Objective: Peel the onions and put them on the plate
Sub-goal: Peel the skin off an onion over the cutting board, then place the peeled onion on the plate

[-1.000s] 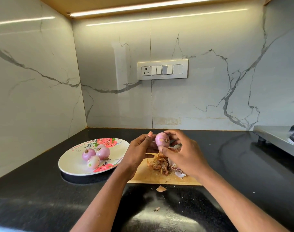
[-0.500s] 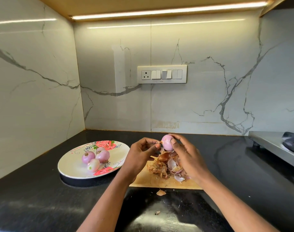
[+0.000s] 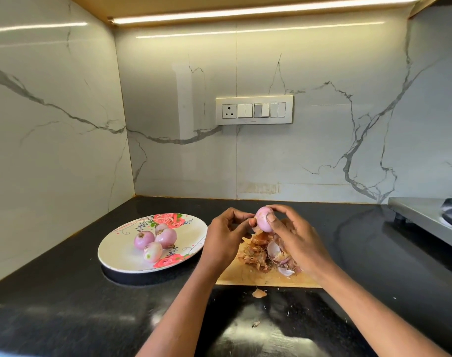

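Note:
My right hand (image 3: 295, 238) holds a small pink peeled onion (image 3: 263, 218) between thumb and fingers, raised above the wooden cutting board (image 3: 258, 278). My left hand (image 3: 226, 234) is at the onion's left side, its fingertips pinching at the onion's edge. A heap of brown and white onion skins (image 3: 264, 253) lies on the board under my hands. To the left stands a white flowered plate (image 3: 116, 251) with several peeled onions (image 3: 155, 240) grouped in its middle.
The black counter (image 3: 65, 305) meets marble walls at the left and back. A steel stove edge (image 3: 423, 215) juts in at the right. Scraps of skin (image 3: 258, 293) lie on the counter in front of the board. A switch panel (image 3: 254, 110) is on the back wall.
The onion has turned in my fingers and my right thumb now lies across its front. My left fingertips have closed in on the onion's left edge.

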The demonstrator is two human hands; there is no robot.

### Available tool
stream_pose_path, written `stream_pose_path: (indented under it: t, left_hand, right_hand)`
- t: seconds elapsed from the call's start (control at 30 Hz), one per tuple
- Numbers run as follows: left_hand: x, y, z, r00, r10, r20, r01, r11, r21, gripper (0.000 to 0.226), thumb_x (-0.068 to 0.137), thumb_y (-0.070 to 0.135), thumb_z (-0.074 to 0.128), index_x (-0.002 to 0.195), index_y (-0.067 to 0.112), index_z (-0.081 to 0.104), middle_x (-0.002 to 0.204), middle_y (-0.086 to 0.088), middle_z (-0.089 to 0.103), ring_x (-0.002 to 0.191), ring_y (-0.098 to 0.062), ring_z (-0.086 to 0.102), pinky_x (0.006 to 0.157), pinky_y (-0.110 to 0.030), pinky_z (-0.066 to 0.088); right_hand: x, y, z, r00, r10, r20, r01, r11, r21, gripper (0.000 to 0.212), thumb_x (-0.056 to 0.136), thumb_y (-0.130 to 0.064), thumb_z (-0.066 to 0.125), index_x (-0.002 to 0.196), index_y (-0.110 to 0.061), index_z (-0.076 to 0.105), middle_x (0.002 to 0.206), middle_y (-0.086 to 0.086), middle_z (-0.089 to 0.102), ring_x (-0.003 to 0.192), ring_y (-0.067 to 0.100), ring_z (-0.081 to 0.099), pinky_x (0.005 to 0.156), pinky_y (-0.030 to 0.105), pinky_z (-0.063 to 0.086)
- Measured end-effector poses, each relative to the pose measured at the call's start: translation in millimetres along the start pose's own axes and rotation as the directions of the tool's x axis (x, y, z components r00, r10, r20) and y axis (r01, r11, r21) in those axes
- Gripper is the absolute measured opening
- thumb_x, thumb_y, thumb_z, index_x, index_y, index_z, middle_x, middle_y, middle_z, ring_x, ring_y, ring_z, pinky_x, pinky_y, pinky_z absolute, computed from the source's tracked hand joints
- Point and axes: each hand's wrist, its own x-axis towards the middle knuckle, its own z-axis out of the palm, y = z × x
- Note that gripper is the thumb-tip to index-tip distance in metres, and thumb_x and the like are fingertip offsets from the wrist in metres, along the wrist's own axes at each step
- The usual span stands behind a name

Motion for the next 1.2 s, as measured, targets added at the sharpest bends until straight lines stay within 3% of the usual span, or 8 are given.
stream_pose_path:
  t: [0.17, 0.4, 0.6, 0.73, 0.9, 1.03, 1.2]
  left_hand:
    - [0.7, 0.3, 0.7, 1.0, 0.018, -0.007, -0.018, 0.999, 0.031, 0.004, 0.093, 0.018, 0.071, 0.096, 0.02, 0.072, 0.083, 0.005, 0.075, 0.07, -0.004, 0.067, 0.061, -0.016, 0.05]
    - [2.0, -2.4, -1.3, 0.998, 0.046, -0.042, -0.042, 0.994, 0.1, 0.005, 0.092, 0.016, 0.072, 0.096, 0.019, 0.073, 0.083, 0.008, 0.074, 0.069, -0.003, 0.066, 0.059, -0.015, 0.049]
    - [3.9, -7.0, -1.7, 0.997, 0.014, -0.074, -0.008, 0.996, 0.088, 0.004, 0.094, 0.017, 0.07, 0.091, 0.019, 0.071, 0.086, 0.003, 0.076, 0.081, -0.013, 0.071, 0.06, -0.018, 0.05]
    - [3.8, -10.6, -2.3, 0.999, -0.02, -0.05, 0.024, 0.997, 0.077, 0.004, 0.095, 0.018, 0.068, 0.096, 0.018, 0.072, 0.084, 0.003, 0.076, 0.077, -0.01, 0.07, 0.06, -0.019, 0.05]
    - [5.6, -11.2, -1.5, 0.999, -0.027, -0.029, 0.03, 0.993, 0.118, 0.01, 0.097, 0.021, 0.066, 0.102, 0.022, 0.074, 0.085, 0.009, 0.076, 0.073, -0.003, 0.068, 0.06, -0.016, 0.05]
    - [5.8, -13.2, -1.7, 0.998, -0.027, -0.063, 0.036, 0.988, 0.151, 0.013, 0.099, 0.027, 0.063, 0.107, 0.023, 0.072, 0.093, 0.007, 0.075, 0.077, -0.008, 0.069, 0.062, -0.017, 0.051]
    - [4.2, -13.5, -1.8, 0.993, -0.055, -0.108, 0.068, 0.991, 0.119, 0.014, 0.102, 0.03, 0.059, 0.106, 0.021, 0.069, 0.096, 0.002, 0.074, 0.08, -0.012, 0.07, 0.062, -0.017, 0.05]
  right_hand:
    - [-0.1, -4.5, -1.4, 1.0, -0.008, 0.03, 0.008, 1.0, -0.007, 0.034, 0.088, -0.06, 0.061, 0.119, -0.046, 0.062, 0.094, -0.019, 0.075, 0.091, -0.001, 0.07, 0.077, 0.022, 0.051]
    - [1.8, 0.7, -1.2, 0.998, -0.023, 0.054, 0.024, 1.0, -0.016, 0.033, 0.086, -0.057, 0.068, 0.117, -0.048, 0.06, 0.097, -0.011, 0.075, 0.093, 0.004, 0.07, 0.086, 0.033, 0.057]
    - [0.5, 0.0, 1.0, 0.996, -0.046, 0.074, 0.049, 0.998, -0.043, 0.035, 0.086, -0.052, 0.07, 0.118, -0.05, 0.057, 0.1, -0.016, 0.074, 0.092, -0.001, 0.068, 0.079, 0.018, 0.05]
    - [0.1, 0.1, 0.0, 0.996, -0.068, 0.062, 0.073, 0.993, -0.092, 0.041, 0.086, -0.041, 0.077, 0.121, -0.047, 0.057, 0.106, -0.019, 0.072, 0.093, -0.006, 0.064, 0.075, 0.011, 0.046]
    - [2.7, 2.8, -2.9, 0.989, -0.146, 0.0, 0.145, 0.978, -0.15, 0.049, 0.08, -0.04, 0.083, 0.123, -0.045, 0.059, 0.111, -0.022, 0.068, 0.101, 0.001, 0.063, 0.079, 0.015, 0.047]
    - [3.1, 5.1, -3.0, 0.987, -0.159, -0.019, 0.154, 0.972, -0.177, 0.049, 0.08, -0.04, 0.083, 0.12, -0.046, 0.056, 0.109, -0.021, 0.068, 0.099, 0.0, 0.064, 0.079, 0.021, 0.052]
    - [-1.3, 2.9, -4.1, 0.993, -0.121, -0.014, 0.116, 0.974, -0.193, 0.048, 0.079, -0.04, 0.084, 0.11, -0.045, 0.047, 0.102, -0.019, 0.068, 0.091, -0.007, 0.063, 0.069, 0.012, 0.049]
